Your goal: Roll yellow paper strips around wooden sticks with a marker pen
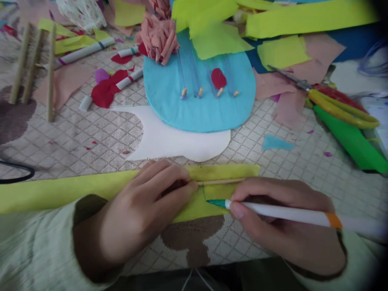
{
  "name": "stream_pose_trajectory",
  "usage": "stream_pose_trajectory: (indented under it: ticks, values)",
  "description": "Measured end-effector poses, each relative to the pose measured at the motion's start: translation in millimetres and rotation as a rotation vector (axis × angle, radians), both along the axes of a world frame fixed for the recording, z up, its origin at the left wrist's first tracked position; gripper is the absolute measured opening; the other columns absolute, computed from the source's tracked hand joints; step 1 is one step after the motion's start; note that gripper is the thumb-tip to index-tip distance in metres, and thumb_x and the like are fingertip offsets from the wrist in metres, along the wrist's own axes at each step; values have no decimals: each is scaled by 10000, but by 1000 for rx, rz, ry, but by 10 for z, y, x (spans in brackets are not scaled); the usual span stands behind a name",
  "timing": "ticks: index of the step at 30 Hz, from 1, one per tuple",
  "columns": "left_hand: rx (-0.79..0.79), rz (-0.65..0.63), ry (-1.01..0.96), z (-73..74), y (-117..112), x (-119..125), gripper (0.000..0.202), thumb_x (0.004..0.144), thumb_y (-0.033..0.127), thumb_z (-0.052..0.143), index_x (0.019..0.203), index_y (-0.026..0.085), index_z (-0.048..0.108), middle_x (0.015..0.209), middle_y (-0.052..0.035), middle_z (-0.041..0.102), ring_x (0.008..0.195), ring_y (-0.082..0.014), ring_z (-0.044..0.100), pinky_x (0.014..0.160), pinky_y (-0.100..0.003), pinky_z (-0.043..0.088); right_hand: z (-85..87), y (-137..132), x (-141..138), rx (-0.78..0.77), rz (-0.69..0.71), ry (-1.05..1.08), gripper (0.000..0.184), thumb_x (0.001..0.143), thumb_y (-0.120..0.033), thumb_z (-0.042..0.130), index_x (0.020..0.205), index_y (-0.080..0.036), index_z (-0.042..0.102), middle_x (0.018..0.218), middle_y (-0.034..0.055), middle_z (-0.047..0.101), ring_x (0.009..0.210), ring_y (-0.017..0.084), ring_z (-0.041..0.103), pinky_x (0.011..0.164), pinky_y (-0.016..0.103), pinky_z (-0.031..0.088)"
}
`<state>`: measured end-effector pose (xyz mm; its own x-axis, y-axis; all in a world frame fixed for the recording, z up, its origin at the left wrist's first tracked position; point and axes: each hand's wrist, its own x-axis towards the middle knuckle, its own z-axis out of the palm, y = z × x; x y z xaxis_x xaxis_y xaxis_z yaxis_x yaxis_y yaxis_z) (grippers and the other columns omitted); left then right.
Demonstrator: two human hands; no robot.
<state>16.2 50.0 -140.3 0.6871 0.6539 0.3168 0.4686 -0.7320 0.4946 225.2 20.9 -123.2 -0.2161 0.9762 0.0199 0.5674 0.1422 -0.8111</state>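
Observation:
A long yellow paper strip [69, 186] lies across the front of the table. On it rests a thin wooden stick [222, 182], its left end pinched by the fingers of my left hand [142, 206], which also presses on the paper. My right hand [281, 230] is closed round a white felt-tip marker [281, 212] with an orange band. Its green tip points left, close to a short green line drawn across the strip; whether it touches the paper I cannot tell. The stick's right end runs up to my right hand's fingers.
Behind the strip lie a white paper cutout [184, 141] and a blue disc [200, 113] with threaded strings. Yellow-handled scissors [342, 107] lie at right by a green piece [351, 139]. Wooden sticks [32, 64], markers and paper scraps [65, 83] cover the left back.

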Motion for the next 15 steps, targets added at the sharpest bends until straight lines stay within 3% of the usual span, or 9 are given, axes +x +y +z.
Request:
stream_pose_trajectory:
  ticks: [15]
  values:
    - [-40,4,2,-29,-18,-21,171,845,108,472,962,153,588,896,-51,562,810,-166,491,681,-316,451,-20,6,4,-34,85,25,82,719,-160,584,659,-212,568,514,-54,592,402,61,491,368,192,351]
